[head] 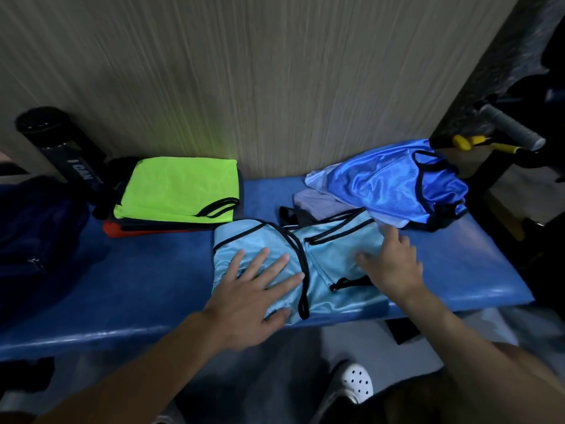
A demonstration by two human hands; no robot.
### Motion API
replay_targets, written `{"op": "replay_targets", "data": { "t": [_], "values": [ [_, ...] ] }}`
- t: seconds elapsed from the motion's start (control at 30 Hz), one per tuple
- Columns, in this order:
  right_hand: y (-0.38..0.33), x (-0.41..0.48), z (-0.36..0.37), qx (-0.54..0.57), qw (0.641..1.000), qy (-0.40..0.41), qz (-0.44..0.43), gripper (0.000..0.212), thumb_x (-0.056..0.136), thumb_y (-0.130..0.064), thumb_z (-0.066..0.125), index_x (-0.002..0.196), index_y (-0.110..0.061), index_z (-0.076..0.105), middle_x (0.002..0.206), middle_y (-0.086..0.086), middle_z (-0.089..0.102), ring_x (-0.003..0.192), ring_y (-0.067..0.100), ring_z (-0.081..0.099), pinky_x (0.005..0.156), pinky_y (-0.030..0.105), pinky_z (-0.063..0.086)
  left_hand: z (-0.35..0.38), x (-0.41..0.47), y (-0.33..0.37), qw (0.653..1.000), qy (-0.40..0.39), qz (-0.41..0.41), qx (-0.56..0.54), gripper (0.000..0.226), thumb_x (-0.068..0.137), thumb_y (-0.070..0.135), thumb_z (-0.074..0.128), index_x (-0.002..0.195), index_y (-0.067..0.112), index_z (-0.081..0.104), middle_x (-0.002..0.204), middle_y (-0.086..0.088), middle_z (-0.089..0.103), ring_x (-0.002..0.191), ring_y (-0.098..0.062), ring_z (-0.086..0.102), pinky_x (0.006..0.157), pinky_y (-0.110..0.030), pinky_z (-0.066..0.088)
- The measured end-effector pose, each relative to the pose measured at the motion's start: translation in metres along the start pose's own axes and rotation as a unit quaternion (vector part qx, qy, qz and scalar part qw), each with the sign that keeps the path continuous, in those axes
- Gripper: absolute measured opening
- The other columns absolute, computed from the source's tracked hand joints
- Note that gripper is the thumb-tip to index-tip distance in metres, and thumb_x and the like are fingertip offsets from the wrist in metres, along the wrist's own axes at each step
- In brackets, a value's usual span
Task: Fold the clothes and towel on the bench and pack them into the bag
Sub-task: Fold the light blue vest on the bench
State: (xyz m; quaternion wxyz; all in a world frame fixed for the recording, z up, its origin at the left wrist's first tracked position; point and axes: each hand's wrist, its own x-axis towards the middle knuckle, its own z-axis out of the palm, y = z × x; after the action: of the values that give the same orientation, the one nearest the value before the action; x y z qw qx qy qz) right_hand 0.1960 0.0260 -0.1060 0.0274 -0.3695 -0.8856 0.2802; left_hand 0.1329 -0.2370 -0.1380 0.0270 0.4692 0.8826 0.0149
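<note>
Head view: left hand (253, 295) and right hand (394, 266), fingers wide, flat on light-blue bib (336, 240), centre; royal-blue bib (385, 185) upper right.

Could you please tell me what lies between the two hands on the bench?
In the head view, only the light blue vest lies there, its black trim running down between the left hand and the right hand.

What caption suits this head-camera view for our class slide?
On the blue bench, left hand and right hand rest on a light blue vest beside a folded stack topped neon green.
</note>
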Motion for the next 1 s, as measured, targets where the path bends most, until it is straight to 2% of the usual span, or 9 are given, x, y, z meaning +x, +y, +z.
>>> {"op": "replay_targets", "data": {
  "t": [0.13, 0.2, 0.3, 0.4, 0.5, 0.6, 0.73, 0.87, 1.0],
  "values": [
    [0.015, 0.003, -0.007, 0.082, 0.996, -0.006, 0.016, 0.048, 0.081, -0.036, 0.072, 0.111, -0.009, 0.046, 0.108, 0.01, 0.06, 0.108, 0.033, 0.056, 0.087, 0.042, 0.046, -0.007, 0.009, 0.005, 1.0, 0.011, 0.016, 0.002, 0.056, 0.095, 0.063, 0.031, 0.149, 0.047, 0.032, 0.161, 0.006, 0.03, 0.15, -0.028, 0.021, 0.115, -0.055, 0.014],
    [0.022, 0.006, -0.013, 0.137, 0.99, -0.002, 0.038, 0.03, 0.083, -0.032, 0.072, 0.091, -0.008, 0.056, 0.084, 0.006, 0.059, 0.085, 0.028, 0.059, 0.066, 0.035, 0.041, -0.023, 0.024, 0.007, 0.996, 0.073, 0.047, 0.018, 0.046, 0.093, 0.054, 0.04, 0.13, 0.034, 0.058, 0.135, 0.003, 0.057, 0.131, -0.027, 0.05, 0.105, -0.05, 0.032],
    [0.026, 0.009, -0.016, 0.162, 0.986, 0.008, 0.028, 0.032, 0.08, -0.029, 0.072, 0.053, -0.022, 0.055, 0.052, -0.003, 0.043, 0.059, 0.022, 0.045, 0.059, 0.034, 0.036, -0.052, 0.07, 0.014, 0.985, 0.142, 0.095, 0.035, 0.036, 0.087, 0.043, 0.046, 0.111, 0.023, 0.065, 0.112, 0.001, 0.058, 0.109, -0.025, 0.055, 0.092, -0.04, 0.035],
    [0.027, 0.008, -0.013, 0.174, 0.985, -0.005, -0.012, 0.024, 0.079, -0.024, 0.072, 0.062, -0.024, 0.055, 0.06, -0.005, 0.056, 0.066, 0.023, 0.056, 0.065, 0.035, 0.047, -0.074, 0.128, 0.03, 0.984, 0.097, 0.147, 0.027, 0.049, 0.087, 0.035, 0.058, 0.134, 0.023, 0.055, 0.137, 0.001, 0.051, 0.127, -0.024, 0.048, 0.103, -0.038, 0.029],
    [0.027, 0.002, -0.012, 0.197, 0.978, -0.003, -0.074, 0.025, 0.08, -0.012, 0.071, 0.071, -0.025, 0.052, 0.065, -0.01, 0.057, 0.061, 0.006, 0.053, 0.057, 0.014, 0.04, -0.084, 0.174, 0.044, 0.983, -0.01, 0.176, 0.054, 0.069, 0.091, 0.034, 0.064, 0.152, 0.027, 0.033, 0.158, 0.007, 0.028, 0.144, -0.014, 0.025, 0.112, -0.032, 0.016],
    [0.028, -0.001, -0.01, 0.194, 0.975, -0.003, -0.111, 0.026, 0.08, -0.01, 0.07, 0.073, -0.024, 0.049, 0.065, -0.01, 0.055, 0.058, -0.001, 0.049, 0.056, 0.011, 0.037, -0.08, 0.2, 0.045, 0.971, -0.025, 0.234, 0.048, 0.057, 0.087, 0.03, 0.067, 0.141, 0.029, 0.048, 0.143, 0.011, 0.049, 0.138, -0.013, 0.032, 0.11, -0.035, 0.021],
    [0.034, 0.004, -0.013, 0.198, 0.974, -0.046, -0.102, 0.018, 0.08, -0.015, 0.072, 0.085, -0.023, 0.057, 0.071, -0.013, 0.056, 0.065, 0.003, 0.051, 0.058, 0.013, 0.037, -0.073, 0.213, 0.035, 0.956, 0.023, 0.29, 0.031, 0.009, 0.082, 0.023, 0.064, 0.092, 0.024, 0.064, 0.099, 0.012, 0.063, 0.113, -0.015, 0.051, 0.097, -0.031, 0.028],
    [0.043, 0.012, -0.022, 0.214, 0.968, -0.086, -0.094, 0.015, 0.079, -0.015, 0.074, 0.076, -0.01, 0.059, 0.063, -0.006, 0.055, 0.058, 0.008, 0.049, 0.058, 0.025, 0.042, -0.077, 0.222, 0.02, 0.957, 0.057, 0.283, 0.025, 0.006, 0.084, 0.021, 0.064, 0.089, 0.025, 0.065, 0.091, 0.012, 0.063, 0.105, -0.015, 0.054, 0.094, -0.033, 0.033],
    [0.046, 0.022, -0.036, 0.265, 0.961, 0.038, -0.069, 0.016, 0.079, -0.015, 0.075, 0.073, -0.015, 0.06, 0.062, -0.006, 0.059, 0.061, 0.012, 0.054, 0.062, 0.031, 0.047, -0.095, 0.23, 0.023, 0.959, 0.111, 0.262, 0.002, 0.01, 0.087, 0.026, 0.058, 0.091, 0.023, 0.066, 0.092, 0.009, 0.064, 0.101, -0.019, 0.057, 0.091, -0.041, 0.038]
  ]
}}
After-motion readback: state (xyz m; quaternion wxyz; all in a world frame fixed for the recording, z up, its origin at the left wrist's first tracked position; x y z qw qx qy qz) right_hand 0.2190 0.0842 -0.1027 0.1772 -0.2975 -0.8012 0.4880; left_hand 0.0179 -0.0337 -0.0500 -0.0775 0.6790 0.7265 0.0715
